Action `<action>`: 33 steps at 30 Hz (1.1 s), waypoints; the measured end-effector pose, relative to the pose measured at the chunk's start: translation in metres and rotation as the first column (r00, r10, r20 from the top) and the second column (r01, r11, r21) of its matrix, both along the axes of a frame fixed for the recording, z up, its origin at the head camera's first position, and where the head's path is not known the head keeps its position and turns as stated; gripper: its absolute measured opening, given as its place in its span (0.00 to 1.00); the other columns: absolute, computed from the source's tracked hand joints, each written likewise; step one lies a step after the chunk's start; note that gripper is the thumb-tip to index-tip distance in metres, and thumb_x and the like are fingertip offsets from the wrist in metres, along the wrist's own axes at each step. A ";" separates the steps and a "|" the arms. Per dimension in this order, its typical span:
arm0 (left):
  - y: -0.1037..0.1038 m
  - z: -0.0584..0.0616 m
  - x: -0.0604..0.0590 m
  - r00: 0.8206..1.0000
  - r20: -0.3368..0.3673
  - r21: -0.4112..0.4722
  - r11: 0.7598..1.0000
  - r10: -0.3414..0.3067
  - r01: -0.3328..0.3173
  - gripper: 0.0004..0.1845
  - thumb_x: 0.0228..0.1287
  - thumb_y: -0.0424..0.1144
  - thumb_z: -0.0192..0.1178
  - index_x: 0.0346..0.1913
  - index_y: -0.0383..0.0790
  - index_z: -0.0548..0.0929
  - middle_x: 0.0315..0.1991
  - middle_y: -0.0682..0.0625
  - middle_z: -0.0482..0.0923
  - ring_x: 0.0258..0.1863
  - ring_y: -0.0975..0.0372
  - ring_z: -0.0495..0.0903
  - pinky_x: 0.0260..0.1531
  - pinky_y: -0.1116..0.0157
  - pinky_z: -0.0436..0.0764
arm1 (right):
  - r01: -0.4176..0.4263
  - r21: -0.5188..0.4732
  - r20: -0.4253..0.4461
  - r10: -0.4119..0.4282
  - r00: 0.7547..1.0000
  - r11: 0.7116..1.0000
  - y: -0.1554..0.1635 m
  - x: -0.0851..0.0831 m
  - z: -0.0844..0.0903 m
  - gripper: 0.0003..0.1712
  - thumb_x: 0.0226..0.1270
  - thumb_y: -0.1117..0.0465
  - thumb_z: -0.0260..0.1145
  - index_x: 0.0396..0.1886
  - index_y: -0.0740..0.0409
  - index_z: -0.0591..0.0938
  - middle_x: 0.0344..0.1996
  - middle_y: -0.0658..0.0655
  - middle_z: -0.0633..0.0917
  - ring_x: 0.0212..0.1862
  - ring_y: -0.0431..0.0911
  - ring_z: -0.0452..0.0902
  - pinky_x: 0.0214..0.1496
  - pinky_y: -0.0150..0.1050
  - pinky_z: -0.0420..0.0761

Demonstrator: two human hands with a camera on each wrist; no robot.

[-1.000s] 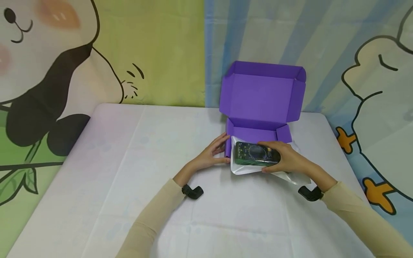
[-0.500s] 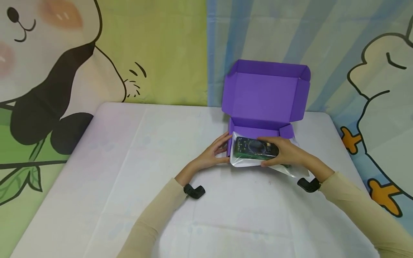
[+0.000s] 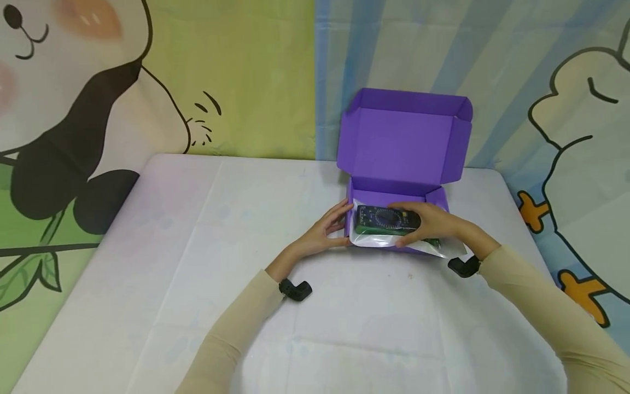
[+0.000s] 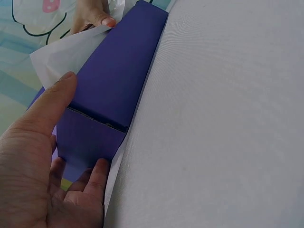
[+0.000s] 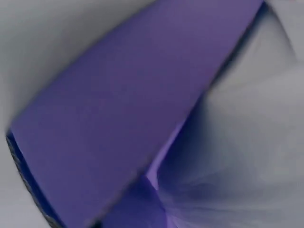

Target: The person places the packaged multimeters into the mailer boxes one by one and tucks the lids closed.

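In the head view, my right hand (image 3: pixel 430 223) grips a multimeter (image 3: pixel 384 219) with a dark dial face and green sides. It sits in a white-and-clear plastic bag (image 3: pixel 376 241) at the mouth of an open purple cardboard box (image 3: pixel 401 145). The thumb is on the near side, the fingers on the far side. My left hand (image 3: pixel 317 235) rests against the box's left end, fingers fairly straight. In the left wrist view, the left thumb (image 4: pixel 57 102) touches the upper edge near a corner, with fingertips along the end wall. The right wrist view shows blurred box wall and bag.
The box lid stands raised at the back, near the striped backdrop (image 3: pixel 266 76). A white cloth (image 3: pixel 236 219) covers the table. Each wrist wears a small black camera, such as the left one (image 3: pixel 296 291).
The right hand has moved the bagged multimeter away from the body and slightly down into the box. Its near edge now lies closer to the box's front wall. The left hand has stayed in place.
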State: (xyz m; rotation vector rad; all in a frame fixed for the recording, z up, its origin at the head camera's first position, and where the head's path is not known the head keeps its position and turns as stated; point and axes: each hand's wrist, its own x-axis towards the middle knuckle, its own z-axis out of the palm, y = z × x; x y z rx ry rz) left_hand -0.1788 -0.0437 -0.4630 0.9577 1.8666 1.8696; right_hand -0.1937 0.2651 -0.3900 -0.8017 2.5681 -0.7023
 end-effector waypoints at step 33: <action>0.000 0.000 0.000 0.999 0.015 -0.042 0.998 0.038 -0.038 0.46 0.57 0.25 0.68 0.75 0.31 0.54 0.78 0.39 0.37 0.76 0.47 0.48 0.69 0.51 0.65 | -0.003 -0.095 -0.189 -0.015 0.982 0.995 0.006 -0.021 -0.047 0.54 0.46 0.52 0.82 0.71 0.57 0.65 0.65 0.67 0.70 0.66 0.64 0.60 0.67 0.68 0.52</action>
